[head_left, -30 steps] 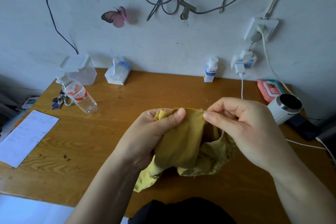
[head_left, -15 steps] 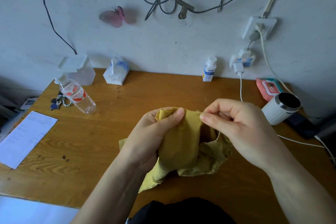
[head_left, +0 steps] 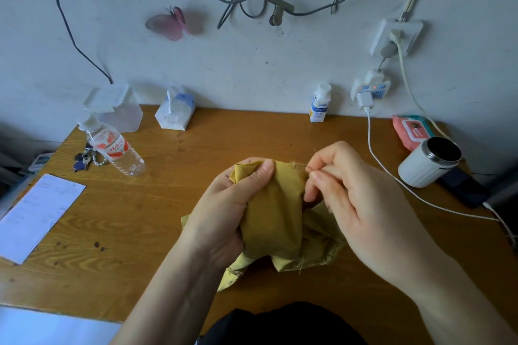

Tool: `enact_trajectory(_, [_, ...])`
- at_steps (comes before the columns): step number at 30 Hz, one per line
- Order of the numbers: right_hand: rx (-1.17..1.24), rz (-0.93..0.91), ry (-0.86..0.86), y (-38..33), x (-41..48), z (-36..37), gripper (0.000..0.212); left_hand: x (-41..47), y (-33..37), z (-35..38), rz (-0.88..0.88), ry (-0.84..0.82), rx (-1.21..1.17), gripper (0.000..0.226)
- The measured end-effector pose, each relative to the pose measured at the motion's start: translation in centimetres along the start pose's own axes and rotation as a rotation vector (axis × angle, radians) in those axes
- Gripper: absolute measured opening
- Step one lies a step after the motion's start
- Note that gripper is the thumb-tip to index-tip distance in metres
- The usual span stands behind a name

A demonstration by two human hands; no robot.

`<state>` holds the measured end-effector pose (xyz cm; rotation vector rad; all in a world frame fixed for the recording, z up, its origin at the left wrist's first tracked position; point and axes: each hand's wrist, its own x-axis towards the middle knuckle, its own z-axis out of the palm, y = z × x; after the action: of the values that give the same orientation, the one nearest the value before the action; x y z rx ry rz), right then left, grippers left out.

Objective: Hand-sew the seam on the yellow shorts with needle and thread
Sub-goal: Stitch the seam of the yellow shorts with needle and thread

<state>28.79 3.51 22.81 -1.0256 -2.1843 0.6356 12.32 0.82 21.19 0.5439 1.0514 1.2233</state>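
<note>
The yellow shorts [head_left: 276, 213] are bunched over the middle of the wooden desk [head_left: 157, 204]. My left hand [head_left: 224, 210] grips the cloth from the left, thumb pressed on its upper fold. My right hand [head_left: 356, 199] is at the shorts' upper right edge and pinches a thin needle [head_left: 307, 168] between thumb and forefinger. A short length of thread runs from the seam edge to the needle. The needle's tip is too small to make out clearly.
A plastic water bottle [head_left: 115, 148] and keys [head_left: 84, 161] lie at the left, with a paper sheet [head_left: 36, 213] nearer. A tissue pack [head_left: 175, 112], small white bottle [head_left: 319, 103], white cup [head_left: 429, 162], wipes pack [head_left: 412, 131] and charger cable [head_left: 372, 154] stand behind and right.
My right hand has drawn slightly right and away from the seam edge, and the needle and a bit of thread now show. My left hand keeps its hold on the shorts.
</note>
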Motion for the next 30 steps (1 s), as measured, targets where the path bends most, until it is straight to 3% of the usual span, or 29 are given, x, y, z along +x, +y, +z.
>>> enact_trajectory(7, [-0.012, 0.021, 0.113, -0.12, 0.03, -0.17, 0.017, 0.29, 0.0, -0.17, 0.01, -0.029, -0.022, 0.013])
enact_trajectory(20, [-0.05, 0.041, 0.113, 0.07, 0.3, 0.01, 0.014, 0.64, -0.08, -0.57, 0.033, -0.032, -0.021, 0.013])
enact_trajectory(27, [0.088, 0.188, -0.014, 0.43, 0.63, -0.29, 0.01, 0.4, -0.18, -0.63, 0.214, -0.082, 0.136, 0.013])
enact_trajectory(30, [0.184, 0.277, -0.106, 0.63, 0.75, -0.54, 0.028, 0.33, -0.1, -0.6, 0.255, -0.096, 0.206, 0.013])
